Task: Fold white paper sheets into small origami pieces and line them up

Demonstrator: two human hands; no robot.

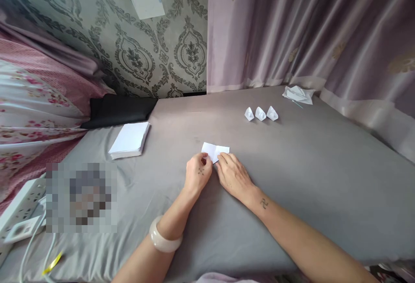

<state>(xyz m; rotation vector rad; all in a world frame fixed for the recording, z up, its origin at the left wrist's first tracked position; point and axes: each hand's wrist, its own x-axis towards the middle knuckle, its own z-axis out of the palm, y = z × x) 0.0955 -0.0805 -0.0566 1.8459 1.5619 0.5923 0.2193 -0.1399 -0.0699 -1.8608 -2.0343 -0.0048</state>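
Note:
A small sheet of white paper [214, 150] with a crease near its middle lies in front of me on the grey cloth. My left hand [198, 171] pinches its lower left edge between thumb and fingers. On the right part of the paper, the fingertips of my right hand [235, 175] press down, fairly straight and side by side. The paper's lower edge is partly hidden by both hands. Farther back to the right stand three folded white paper pieces [260, 114] in a row. A stack of white paper [130, 139] sits to my left.
At the back right lie folded white papers [298, 94] beside a thin greenish stick [297, 104]. A folded black cloth [119, 109] rests at the back left. A power strip [22, 211] with white cables is at the left edge. Purple curtains [266, 28] border the back right.

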